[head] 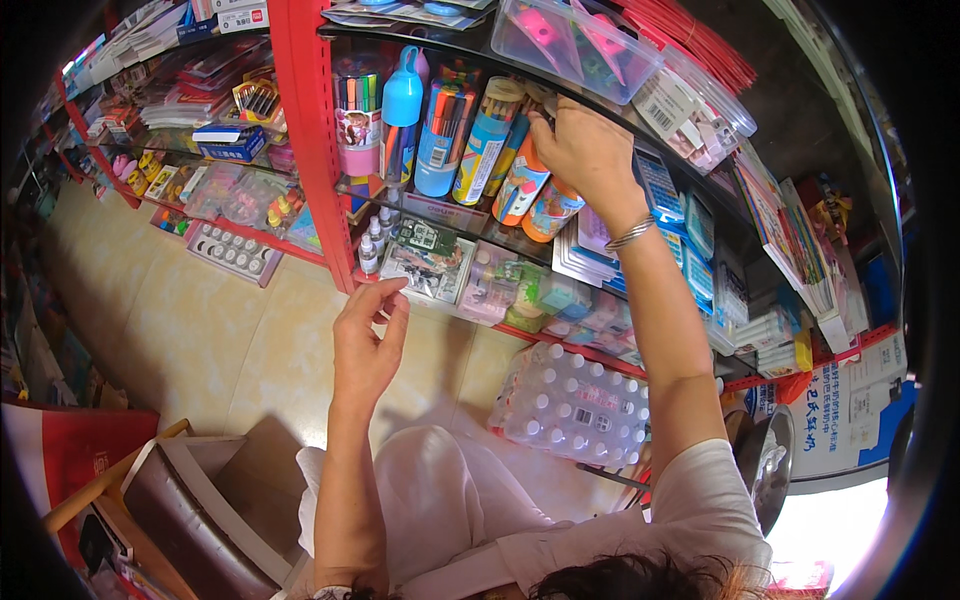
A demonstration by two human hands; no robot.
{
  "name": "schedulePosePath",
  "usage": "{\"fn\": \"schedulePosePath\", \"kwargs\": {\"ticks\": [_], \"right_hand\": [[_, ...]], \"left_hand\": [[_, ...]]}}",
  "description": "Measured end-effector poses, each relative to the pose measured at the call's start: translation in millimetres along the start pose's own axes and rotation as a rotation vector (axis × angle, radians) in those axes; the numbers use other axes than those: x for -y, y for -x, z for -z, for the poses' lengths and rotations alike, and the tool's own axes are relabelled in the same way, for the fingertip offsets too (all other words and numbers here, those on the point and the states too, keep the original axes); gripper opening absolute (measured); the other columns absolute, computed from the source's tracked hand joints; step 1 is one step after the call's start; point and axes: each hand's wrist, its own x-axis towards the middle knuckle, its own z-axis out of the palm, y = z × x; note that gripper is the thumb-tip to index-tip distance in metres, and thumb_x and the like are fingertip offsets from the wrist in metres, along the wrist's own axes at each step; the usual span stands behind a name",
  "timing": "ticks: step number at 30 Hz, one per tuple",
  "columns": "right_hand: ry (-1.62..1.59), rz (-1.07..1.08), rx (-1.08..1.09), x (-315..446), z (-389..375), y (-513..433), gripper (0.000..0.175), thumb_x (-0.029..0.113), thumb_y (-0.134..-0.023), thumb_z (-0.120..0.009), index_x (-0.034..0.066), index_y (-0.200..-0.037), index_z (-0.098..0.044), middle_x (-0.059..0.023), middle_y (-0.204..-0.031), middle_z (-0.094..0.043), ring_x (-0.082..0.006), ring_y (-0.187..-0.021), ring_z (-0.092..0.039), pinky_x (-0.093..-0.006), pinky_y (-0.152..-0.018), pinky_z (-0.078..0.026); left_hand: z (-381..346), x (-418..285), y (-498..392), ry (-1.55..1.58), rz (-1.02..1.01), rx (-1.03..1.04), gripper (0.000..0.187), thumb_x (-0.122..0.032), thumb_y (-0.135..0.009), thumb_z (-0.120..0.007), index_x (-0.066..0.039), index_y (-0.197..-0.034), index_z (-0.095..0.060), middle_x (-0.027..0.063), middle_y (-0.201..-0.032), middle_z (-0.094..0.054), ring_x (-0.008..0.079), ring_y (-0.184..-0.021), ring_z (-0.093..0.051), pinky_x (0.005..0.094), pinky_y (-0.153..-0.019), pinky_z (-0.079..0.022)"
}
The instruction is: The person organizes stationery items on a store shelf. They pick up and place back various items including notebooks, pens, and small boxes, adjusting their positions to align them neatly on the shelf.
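Note:
My right hand reaches onto the middle shelf, over orange cylindrical tubs of colouring pens or pencils; its fingertips are partly hidden behind them, so its hold is unclear. A bracelet circles that wrist. To its left stand a yellow-and-blue pencil tube, a blue-based tub of markers, a blue-capped tube and a pink-based marker tub. My left hand hangs in front of the lower shelf with bent fingers, thumb and fingers apart, nothing between them.
A red shelf post rises at the left. Clear plastic boxes lie on the shelf above. Calculators hang or stand to the right. A shrink-wrapped pack of bottles is on the floor. A wooden-armed chair stands lower left.

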Motion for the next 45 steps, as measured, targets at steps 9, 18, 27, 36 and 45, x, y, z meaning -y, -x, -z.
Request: {"fn": "schedulePosePath", "kwargs": {"ticks": [9, 18, 27, 36, 45], "right_hand": [[0.084, 0.118, -0.36, -8, -20, 5, 0.028, 0.037, -0.079, -0.07, 0.0093, -0.073, -0.067, -0.0117, -0.063, -0.065, -0.0292, -0.061, -0.066, -0.0386, -0.052, -0.047], [-0.095, 0.102, -0.159, -4, -3, 9, 0.024, 0.026, -0.082, -0.067, 0.0018, -0.08, -0.063, -0.0192, -0.074, -0.066, -0.0373, -0.073, -0.066, -0.046, -0.066, -0.051], [-0.072, 0.196, -0.155, -10, -4, 9, 0.028, 0.023, -0.083, -0.065, 0.0013, -0.1, -0.059, -0.0167, -0.084, -0.068, -0.0348, -0.079, -0.067, -0.0451, -0.068, -0.052], [-0.033, 0.276, -0.354, 0, 12, 63, 0.042, 0.018, -0.083, -0.065, -0.0005, -0.119, -0.055, -0.0166, -0.11, -0.062, -0.0313, -0.101, -0.06, -0.0431, -0.083, -0.048], [-0.333, 0.093, -0.12, -28, -38, 127, 0.019, 0.006, -0.079, -0.064, 0.0034, -0.097, -0.065, -0.0109, -0.089, -0.056, -0.0304, -0.086, -0.056, -0.0419, -0.078, -0.043]], "left_hand": [[0, -2, 0, -0.016, -0.015, 0.014, 0.02, -0.005, -0.089, -0.062, -0.002, -0.108, -0.067, 0.0077, -0.087, -0.063, 0.0141, -0.071, -0.054, 0.0274, -0.065, -0.046], [3, -2, 0, -0.024, -0.003, 0.031, 0.022, -0.005, -0.088, -0.062, -0.002, -0.11, -0.066, 0.0074, -0.087, -0.063, 0.0149, -0.073, -0.056, 0.0277, -0.066, -0.047], [1, -3, 1, -0.062, -0.016, 0.049, 0.022, -0.004, -0.089, -0.062, -0.001, -0.11, -0.065, 0.0086, -0.087, -0.062, 0.015, -0.071, -0.056, 0.0283, -0.066, -0.047], [0, 2, 3, -0.13, -0.052, 0.083, 0.022, -0.003, -0.088, -0.062, -0.001, -0.109, -0.065, 0.0088, -0.087, -0.063, 0.0153, -0.071, -0.057, 0.0263, -0.057, -0.045], [-8, 6, 4, -0.167, -0.034, 0.149, 0.021, -0.002, -0.088, -0.062, -0.001, -0.109, -0.065, 0.0085, -0.086, -0.063, 0.0158, -0.071, -0.058, 0.0286, -0.066, -0.048]]}}
